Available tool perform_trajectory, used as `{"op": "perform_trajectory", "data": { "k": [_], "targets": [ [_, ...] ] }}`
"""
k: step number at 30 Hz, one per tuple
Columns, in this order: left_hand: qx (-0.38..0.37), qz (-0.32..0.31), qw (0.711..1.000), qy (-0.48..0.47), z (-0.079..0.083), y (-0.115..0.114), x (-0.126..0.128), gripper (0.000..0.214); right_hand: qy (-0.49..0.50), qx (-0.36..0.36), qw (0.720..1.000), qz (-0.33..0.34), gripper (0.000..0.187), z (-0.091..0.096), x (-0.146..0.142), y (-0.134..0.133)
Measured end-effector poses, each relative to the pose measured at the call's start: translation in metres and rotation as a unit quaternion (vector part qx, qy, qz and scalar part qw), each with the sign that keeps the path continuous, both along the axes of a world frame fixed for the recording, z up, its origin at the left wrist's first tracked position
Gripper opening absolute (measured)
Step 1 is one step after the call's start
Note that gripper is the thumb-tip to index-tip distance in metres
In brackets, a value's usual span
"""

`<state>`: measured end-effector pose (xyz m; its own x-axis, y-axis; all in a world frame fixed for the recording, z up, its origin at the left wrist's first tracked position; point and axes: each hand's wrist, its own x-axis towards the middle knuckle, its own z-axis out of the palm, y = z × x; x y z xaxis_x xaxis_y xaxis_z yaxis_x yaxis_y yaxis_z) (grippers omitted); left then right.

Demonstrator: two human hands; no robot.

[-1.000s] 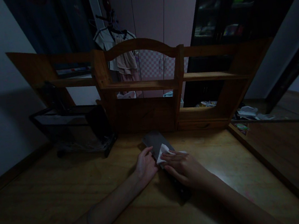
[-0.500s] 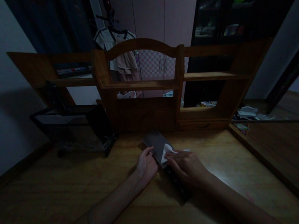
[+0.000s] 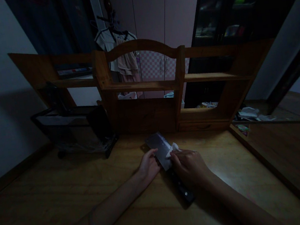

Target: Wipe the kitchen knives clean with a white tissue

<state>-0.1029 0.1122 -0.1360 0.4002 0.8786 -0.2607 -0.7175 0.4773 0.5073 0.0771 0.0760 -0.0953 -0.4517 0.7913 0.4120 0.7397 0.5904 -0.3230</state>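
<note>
A cleaver (image 3: 159,146) lies flat on the wooden desk (image 3: 67,198), its broad blade pointing away from me and its dark handle (image 3: 185,193) toward me. My left hand (image 3: 148,165) rests on the blade's left edge, fingers curled against it. My right hand (image 3: 189,166) presses a small white tissue (image 3: 172,148) onto the right side of the blade, fingers closed over it.
A wooden shelf unit (image 3: 146,87) stands along the back of the desk. A dark mesh tray and stand (image 3: 71,127) sit at the back left. Crumpled paper (image 3: 247,113) lies on a second surface at the right. The room is dim.
My right hand has slid the tissue across the blade toward its right edge, uncovering more of the handle. My left hand has stayed on the blade.
</note>
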Motion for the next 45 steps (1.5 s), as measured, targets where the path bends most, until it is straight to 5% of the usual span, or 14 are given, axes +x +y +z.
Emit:
{"op": "perform_trajectory", "data": {
  "k": [12,23,33,41,45],
  "targets": [
    [0.01,-0.001,1.0,-0.003,-0.004,0.002,0.0,0.015,0.002,-0.012,1.0,-0.009,0.035,0.001,0.0,-0.002],
    [0.006,0.007,1.0,0.0,-0.004,0.001,0.0,0.018,-0.011,0.026,0.998,-0.051,0.031,-0.016,0.006,0.013],
    [-0.001,0.0,1.0,-0.018,-0.005,0.003,-0.001,0.018,-0.037,0.029,0.993,0.105,0.032,-0.006,-0.005,0.0],
    [0.002,0.006,1.0,-0.004,-0.002,0.001,0.0,0.02,-0.03,0.045,0.998,-0.01,0.033,-0.016,0.004,0.015],
    [0.003,0.011,1.0,-0.01,-0.003,0.001,0.0,0.02,-0.013,0.041,0.999,-0.013,0.034,-0.012,0.006,0.011]
  ]
}}
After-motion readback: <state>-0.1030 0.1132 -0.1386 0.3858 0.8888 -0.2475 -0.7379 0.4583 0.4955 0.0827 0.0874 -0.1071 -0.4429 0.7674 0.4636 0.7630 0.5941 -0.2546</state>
